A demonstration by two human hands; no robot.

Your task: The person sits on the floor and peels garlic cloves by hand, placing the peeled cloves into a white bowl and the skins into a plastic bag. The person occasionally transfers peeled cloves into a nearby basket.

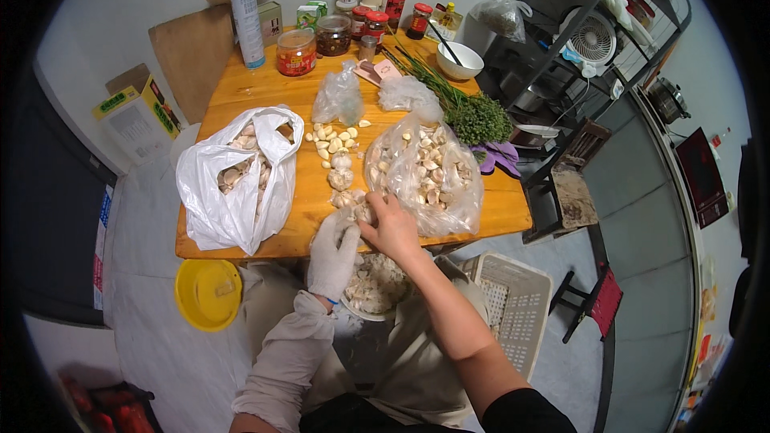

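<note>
My left hand, in a whitish knit glove, and my bare right hand meet at the table's front edge. Both have hold of a garlic bulb, partly covered by the fingers. Behind them several garlic bulbs stand in a row, with peeled garlic cloves loose beyond. A clear plastic bag of garlic cloves lies to the right; a white plastic bag with garlic lies open to the left. Below the hands, a bowl of garlic skins sits between my legs.
A yellow basin stands on the floor at left, a plastic crate at right. Jars, a spray can, a white bowl and a bunch of green stalks occupy the table's back. A wooden chair stands beyond its right side.
</note>
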